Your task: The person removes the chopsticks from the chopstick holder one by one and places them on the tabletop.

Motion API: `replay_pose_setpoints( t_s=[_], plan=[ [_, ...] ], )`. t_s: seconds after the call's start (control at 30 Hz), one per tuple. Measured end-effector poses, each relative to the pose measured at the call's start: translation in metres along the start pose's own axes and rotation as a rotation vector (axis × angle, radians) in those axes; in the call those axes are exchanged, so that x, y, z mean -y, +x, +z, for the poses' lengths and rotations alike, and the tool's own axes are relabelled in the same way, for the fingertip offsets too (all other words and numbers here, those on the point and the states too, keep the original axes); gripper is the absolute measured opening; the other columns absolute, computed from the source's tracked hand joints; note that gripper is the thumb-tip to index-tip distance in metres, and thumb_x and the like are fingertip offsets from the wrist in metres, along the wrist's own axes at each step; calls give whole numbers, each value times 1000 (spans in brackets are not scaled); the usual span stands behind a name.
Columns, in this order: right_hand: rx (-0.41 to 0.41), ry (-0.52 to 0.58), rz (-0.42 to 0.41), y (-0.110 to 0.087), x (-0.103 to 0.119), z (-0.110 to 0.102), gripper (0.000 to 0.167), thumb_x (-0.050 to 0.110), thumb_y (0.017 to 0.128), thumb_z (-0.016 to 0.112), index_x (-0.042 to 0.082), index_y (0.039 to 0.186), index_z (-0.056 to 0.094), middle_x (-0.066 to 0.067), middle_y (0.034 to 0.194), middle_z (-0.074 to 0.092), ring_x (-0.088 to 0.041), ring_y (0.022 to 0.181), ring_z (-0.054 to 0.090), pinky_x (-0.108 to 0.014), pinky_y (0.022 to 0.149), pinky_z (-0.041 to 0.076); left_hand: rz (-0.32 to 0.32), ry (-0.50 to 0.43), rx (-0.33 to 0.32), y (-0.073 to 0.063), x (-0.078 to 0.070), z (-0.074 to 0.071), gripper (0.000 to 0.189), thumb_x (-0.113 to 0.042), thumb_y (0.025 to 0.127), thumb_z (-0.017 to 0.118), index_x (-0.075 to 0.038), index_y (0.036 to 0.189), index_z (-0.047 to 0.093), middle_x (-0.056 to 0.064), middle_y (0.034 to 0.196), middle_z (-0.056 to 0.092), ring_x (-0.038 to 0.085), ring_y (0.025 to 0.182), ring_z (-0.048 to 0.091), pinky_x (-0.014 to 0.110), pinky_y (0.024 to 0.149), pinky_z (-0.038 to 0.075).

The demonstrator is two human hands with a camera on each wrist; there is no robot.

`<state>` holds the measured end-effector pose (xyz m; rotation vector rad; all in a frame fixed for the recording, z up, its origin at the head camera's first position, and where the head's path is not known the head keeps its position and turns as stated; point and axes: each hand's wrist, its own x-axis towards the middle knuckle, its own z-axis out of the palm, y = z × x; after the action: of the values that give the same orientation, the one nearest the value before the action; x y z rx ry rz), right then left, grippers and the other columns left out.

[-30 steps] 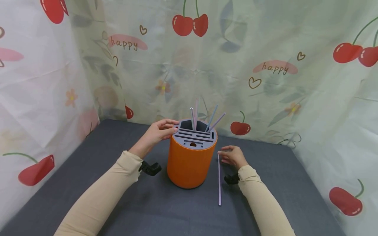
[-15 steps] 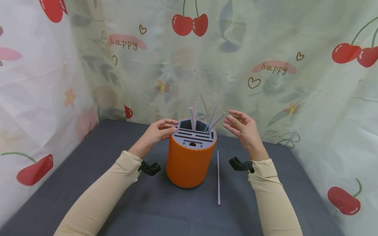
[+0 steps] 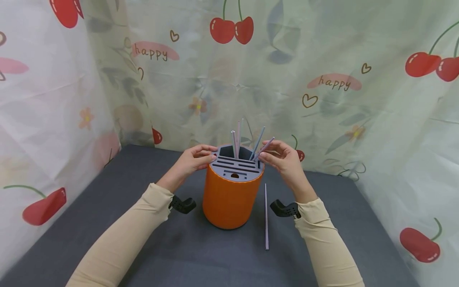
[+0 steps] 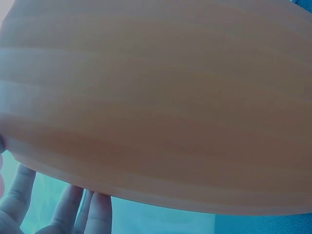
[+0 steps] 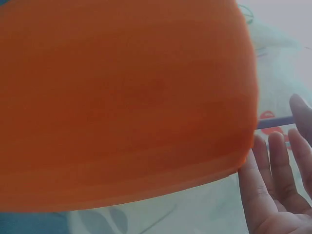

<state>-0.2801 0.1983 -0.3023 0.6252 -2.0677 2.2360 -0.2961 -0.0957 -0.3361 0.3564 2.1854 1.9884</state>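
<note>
In the head view, an orange cylindrical utensil holder (image 3: 229, 199) with a grey slotted top stands mid-table. Several thin metallic chopsticks (image 3: 235, 141) lean in its rear compartment. My left hand (image 3: 191, 161) holds the holder's upper left edge, thumb on the rim. At the upper right edge, my right hand (image 3: 285, 161) has thumb and forefinger on either side of a leaning purple chopstick (image 3: 266, 147). The right wrist view shows a gap between this thumb (image 5: 303, 117) and the fingers, which are fairly straight. Another purple chopstick (image 3: 266, 219) lies on the table, right of the holder.
A dark grey cloth (image 3: 201, 263) covers the table. Patterned curtains (image 3: 258, 91) with cherries surround it at the back and sides. Black straps with camera mounts (image 3: 285, 209) sit at both wrists.
My right hand has risen from beside the chopstick on the table, then moved left to the leaning purple chopstick at the holder. The left hand and the holder have stayed in place.
</note>
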Motion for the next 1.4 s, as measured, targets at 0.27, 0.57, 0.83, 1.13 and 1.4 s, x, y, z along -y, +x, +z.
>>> replay_pose_setpoints(
  t_s=[0.27, 0.57, 0.83, 1.13, 1.4],
  plan=[
    [-37, -134, -40, 1, -7, 2, 21, -3, 85, 70, 12, 100, 68, 5, 100, 68, -10, 91, 69, -23, 82, 54, -7, -4, -5, 1, 1, 0, 37, -28, 91, 69, -18, 125, 62, 6, 120, 61, 21, 111, 59, 41, 102, 46],
    [-38, -140, -53, 2, -10, 3, 23, -5, 84, 70, 17, 92, 67, 4, 101, 68, -9, 91, 69, -21, 78, 54, -12, -1, -8, 1, 1, 0, 38, -29, 90, 70, -18, 125, 62, 6, 118, 60, 21, 112, 59, 42, 103, 45],
    [-42, -143, -83, 2, 0, 3, 17, -1, 86, 71, 15, 91, 66, -2, 101, 67, -9, 93, 67, -24, 81, 55, -6, -12, -4, 2, 2, 0, 40, -27, 90, 70, -15, 127, 61, 5, 114, 59, 22, 113, 57, 43, 104, 45],
    [-77, 163, -393, 15, 79, -9, 23, -18, 86, 59, 0, 99, 64, -9, 95, 64, -18, 81, 68, -37, 74, 59, -7, -11, 4, 2, 1, 0, 40, -27, 91, 69, -15, 128, 60, 5, 116, 59, 23, 115, 56, 43, 104, 44],
    [-289, 285, -400, 16, 130, -42, 40, -14, 80, 68, -1, 117, 60, -12, 92, 55, -22, 74, 65, -38, 64, 59, -5, -10, 1, 2, 1, 0, 40, -26, 90, 70, -15, 127, 61, 4, 114, 59, 22, 113, 57, 43, 103, 45]
  ],
)
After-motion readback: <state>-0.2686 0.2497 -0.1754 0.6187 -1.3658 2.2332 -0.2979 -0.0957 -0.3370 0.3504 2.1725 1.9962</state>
